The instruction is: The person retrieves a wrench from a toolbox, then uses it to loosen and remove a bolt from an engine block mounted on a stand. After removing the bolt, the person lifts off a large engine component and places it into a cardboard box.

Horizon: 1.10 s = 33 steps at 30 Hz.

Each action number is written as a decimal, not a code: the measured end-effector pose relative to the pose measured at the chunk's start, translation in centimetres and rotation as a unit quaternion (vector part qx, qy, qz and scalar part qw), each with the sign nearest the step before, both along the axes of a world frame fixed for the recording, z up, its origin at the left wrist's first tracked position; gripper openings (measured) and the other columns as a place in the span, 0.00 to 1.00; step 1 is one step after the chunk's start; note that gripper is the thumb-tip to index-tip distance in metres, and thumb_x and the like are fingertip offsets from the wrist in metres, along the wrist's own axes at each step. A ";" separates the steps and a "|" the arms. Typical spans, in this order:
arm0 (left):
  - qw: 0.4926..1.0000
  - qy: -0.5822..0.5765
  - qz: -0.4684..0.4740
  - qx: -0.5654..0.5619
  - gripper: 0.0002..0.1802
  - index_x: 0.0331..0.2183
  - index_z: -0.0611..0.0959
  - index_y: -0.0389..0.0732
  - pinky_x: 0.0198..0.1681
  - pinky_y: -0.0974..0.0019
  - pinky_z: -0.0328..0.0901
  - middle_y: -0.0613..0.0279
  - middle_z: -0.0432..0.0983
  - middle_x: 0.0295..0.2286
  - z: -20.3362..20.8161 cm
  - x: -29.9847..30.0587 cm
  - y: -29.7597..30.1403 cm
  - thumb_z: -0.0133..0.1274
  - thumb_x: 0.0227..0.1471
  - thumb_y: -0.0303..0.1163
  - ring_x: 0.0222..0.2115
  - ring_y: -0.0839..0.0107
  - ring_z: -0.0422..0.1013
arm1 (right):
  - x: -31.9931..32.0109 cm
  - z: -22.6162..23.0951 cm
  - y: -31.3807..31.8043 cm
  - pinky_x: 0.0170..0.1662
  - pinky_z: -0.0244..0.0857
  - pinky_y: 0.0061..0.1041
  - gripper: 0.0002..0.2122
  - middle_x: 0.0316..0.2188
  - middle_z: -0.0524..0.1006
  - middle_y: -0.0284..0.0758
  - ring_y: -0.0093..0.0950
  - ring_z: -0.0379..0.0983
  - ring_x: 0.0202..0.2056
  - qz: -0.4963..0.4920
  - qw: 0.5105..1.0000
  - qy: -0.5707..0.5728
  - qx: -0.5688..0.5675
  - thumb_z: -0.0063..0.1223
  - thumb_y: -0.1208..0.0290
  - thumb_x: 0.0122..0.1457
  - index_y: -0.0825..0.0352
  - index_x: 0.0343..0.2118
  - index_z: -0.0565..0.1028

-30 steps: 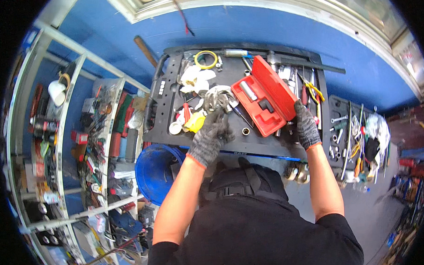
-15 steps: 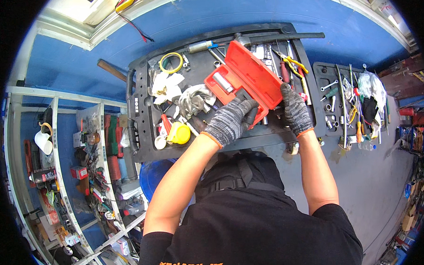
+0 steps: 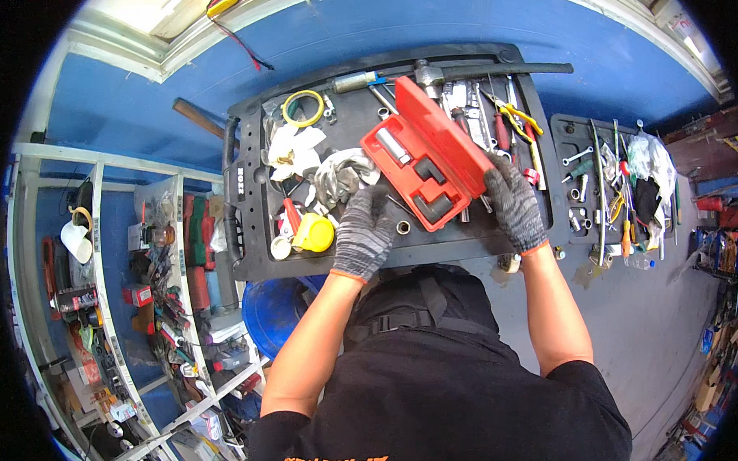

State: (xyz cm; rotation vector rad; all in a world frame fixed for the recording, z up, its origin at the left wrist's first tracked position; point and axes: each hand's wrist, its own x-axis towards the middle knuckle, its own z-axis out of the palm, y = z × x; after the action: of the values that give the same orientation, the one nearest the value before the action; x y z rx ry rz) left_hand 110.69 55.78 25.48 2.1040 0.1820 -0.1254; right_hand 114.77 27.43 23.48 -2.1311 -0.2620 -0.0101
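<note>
A red plastic tool case (image 3: pixel 402 188) lies open and tilted above the black tray (image 3: pixel 467 247). My right hand (image 3: pixel 516 205), in a grey knit glove, grips its right side by the raised lid. Inside the case sit a silver cylindrical socket (image 3: pixel 393 146) and two short dark pieces (image 3: pixel 435 205) in their slots. My left hand (image 3: pixel 363 235), gloved alike, is apart from the case on its left, with fingers extended and nothing visible in them. It is nearest to a crumpled grey-white work glove (image 3: pixel 344 174) and a yellow tape measure-like object (image 3: pixel 313 232).
A long-handled hammer (image 3: pixel 493 69) lies along the tray's far edge. Yellow tape (image 3: pixel 302 108) and yellow-handled pliers (image 3: pixel 518 115) lie on the tray. A second tool tray (image 3: pixel 574 134) stands at right, shelves (image 3: pixel 102 264) at left, and a blue bin (image 3: pixel 276 315) below.
My left hand has come off the case and moved left and down, uncovering the dark pieces inside. My right hand still holds the case, which has turned slightly.
</note>
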 end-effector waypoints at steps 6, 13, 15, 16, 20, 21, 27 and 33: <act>0.889 0.181 0.137 -0.398 0.21 0.49 0.78 0.34 0.42 0.65 0.72 0.53 0.79 0.40 -0.1 -0.8 0.4 0.48 0.61 0.39 0.40 0.67 0.77 | -0.8 2.3 3.4 0.49 0.70 0.32 0.18 0.38 0.80 0.46 0.39 0.78 0.43 -0.034 0.985 0.169 -0.004 0.55 0.63 0.64 0.71 0.49 0.74; 0.880 0.214 0.145 -0.398 0.19 0.44 0.82 0.37 0.20 0.68 0.66 0.61 0.81 0.32 -1.5 3.1 -1.7 0.60 0.56 0.41 0.19 0.71 0.73 | 0.4 2.7 4.5 0.41 0.71 0.31 0.25 0.33 0.81 0.46 0.34 0.78 0.33 0.026 0.956 0.283 0.071 0.61 0.58 0.58 0.75 0.50 0.73; 0.872 0.237 0.141 -0.403 0.23 0.48 0.80 0.37 0.25 0.67 0.70 0.59 0.81 0.37 -2.1 3.1 -1.7 0.62 0.55 0.40 0.26 0.69 0.77 | 0.7 2.6 4.3 0.44 0.71 0.30 0.22 0.37 0.80 0.43 0.33 0.78 0.38 0.017 0.949 0.313 0.042 0.58 0.61 0.59 0.74 0.50 0.74; 0.858 0.182 0.135 -0.461 0.25 0.51 0.79 0.37 0.31 0.64 0.72 0.57 0.81 0.39 -2.2 2.9 -2.3 0.62 0.55 0.41 0.31 0.65 0.77 | 0.5 2.5 4.3 0.42 0.71 0.31 0.21 0.38 0.80 0.41 0.33 0.78 0.38 -0.010 0.927 0.352 0.126 0.57 0.63 0.59 0.73 0.50 0.74; 0.977 -0.051 0.145 -0.145 0.45 0.64 0.62 0.38 0.63 0.60 0.56 0.52 0.67 0.58 -1.0 1.4 -2.9 0.64 0.52 0.43 0.59 0.62 0.61 | -1.3 3.1 5.4 0.49 0.73 0.44 0.27 0.51 0.74 0.43 0.42 0.75 0.49 0.000 0.787 0.388 0.480 0.56 0.73 0.57 0.69 0.60 0.64; 0.968 -0.049 0.201 -0.142 0.47 0.65 0.59 0.38 0.61 0.61 0.59 0.52 0.70 0.56 -0.3 1.0 -3.1 0.63 0.53 0.44 0.56 0.61 0.65 | -1.8 3.4 6.1 0.47 0.74 0.45 0.30 0.52 0.74 0.41 0.41 0.75 0.49 0.029 0.813 0.357 0.460 0.58 0.69 0.57 0.69 0.62 0.63; 0.944 -0.105 0.282 -0.138 0.37 0.64 0.63 0.36 0.60 0.59 0.61 0.41 0.71 0.54 3.7 -2.3 0.1 0.53 0.60 0.44 0.57 0.49 0.67 | -3.9 5.4 12.8 0.41 0.76 0.36 0.33 0.50 0.72 0.43 0.37 0.75 0.45 0.101 0.921 0.175 0.334 0.59 0.56 0.60 0.73 0.60 0.61; 0.881 -0.221 0.290 -0.300 0.43 0.65 0.60 0.36 0.60 0.64 0.60 0.49 0.69 0.57 6.3 -8.6 9.3 0.60 0.55 0.36 0.56 0.61 0.66 | -7.7 7.5 22.8 0.44 0.76 0.36 0.36 0.54 0.70 0.42 0.37 0.73 0.49 0.198 0.896 0.219 0.332 0.60 0.55 0.59 0.68 0.64 0.58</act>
State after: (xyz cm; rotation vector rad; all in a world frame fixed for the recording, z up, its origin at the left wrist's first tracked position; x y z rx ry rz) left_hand 102.09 65.12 31.81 1.3382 0.4271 0.5875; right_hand 107.03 50.23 30.95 -1.3209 -0.3581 0.5391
